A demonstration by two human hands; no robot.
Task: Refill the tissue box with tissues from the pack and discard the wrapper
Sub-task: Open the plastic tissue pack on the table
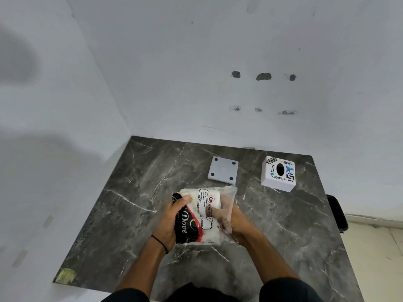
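Observation:
A tissue pack [204, 214] in a clear, black and red printed wrapper lies on the dark marble table [135, 214] near its middle. My left hand [172, 223] grips the pack's black left end. My right hand [233, 216] reaches into the wrapper's open right side, its fingers showing through the clear plastic on the white tissues. The white tissue box [278, 173], covered in stickers with a dark oval slot on top, stands at the back right. Its flat grey base plate [222, 170], with dark feet at the corners, lies apart to the box's left.
White walls close the table at the back and left. The table's right edge drops to a light floor, where a black object [337, 213] stands beside the table. A yellowish patch [65, 276] marks the front left corner.

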